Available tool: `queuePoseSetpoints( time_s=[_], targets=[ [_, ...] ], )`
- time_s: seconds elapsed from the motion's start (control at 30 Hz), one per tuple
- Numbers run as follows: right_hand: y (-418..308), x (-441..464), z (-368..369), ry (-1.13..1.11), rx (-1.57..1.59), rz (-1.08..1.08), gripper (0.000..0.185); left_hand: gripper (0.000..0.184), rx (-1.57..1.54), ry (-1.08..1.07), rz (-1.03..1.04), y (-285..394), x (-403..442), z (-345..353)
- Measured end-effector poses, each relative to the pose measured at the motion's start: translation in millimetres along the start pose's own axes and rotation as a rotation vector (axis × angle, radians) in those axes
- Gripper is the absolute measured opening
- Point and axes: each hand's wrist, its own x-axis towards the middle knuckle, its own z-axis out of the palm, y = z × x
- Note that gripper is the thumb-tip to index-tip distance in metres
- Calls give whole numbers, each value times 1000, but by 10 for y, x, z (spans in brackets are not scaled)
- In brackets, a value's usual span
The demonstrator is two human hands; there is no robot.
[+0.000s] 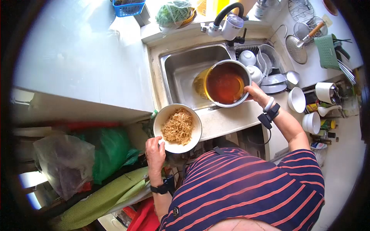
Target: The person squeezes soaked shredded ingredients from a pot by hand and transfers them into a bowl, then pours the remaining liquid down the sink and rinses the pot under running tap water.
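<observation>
My right hand grips the right rim of a metal pot with reddish-brown liquid inside. The pot is over the right part of the steel sink, close to its front edge. My left hand has its fingers and thumb closed on the lower left rim of a white bowl. Tangled light-brown strands lie heaped in that bowl; their exact kind is unclear. The bowl is at the counter's front edge, left of and nearer to me than the pot.
A black-and-white faucet rises behind the sink. Washed bowls crowd a rack right of the pot. A white bowl stands farther right. Bagged greens sit at the back; a green plastic bag hangs at left.
</observation>
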Motion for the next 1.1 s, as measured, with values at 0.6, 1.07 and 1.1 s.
queuePoseSetpoints(
  time_s=[0.6,1.07,1.1],
  targets=[
    [94,295,-198,343,-252,-125,58,23,36,-11,-96,220,73,206],
    [-71,38,-32,384,-458,-562,69,23,37,-41,-136,274,53,200],
    [-62,45,-34,384,-458,-564,69,23,38,-40,-135,278,55,203]
  ],
)
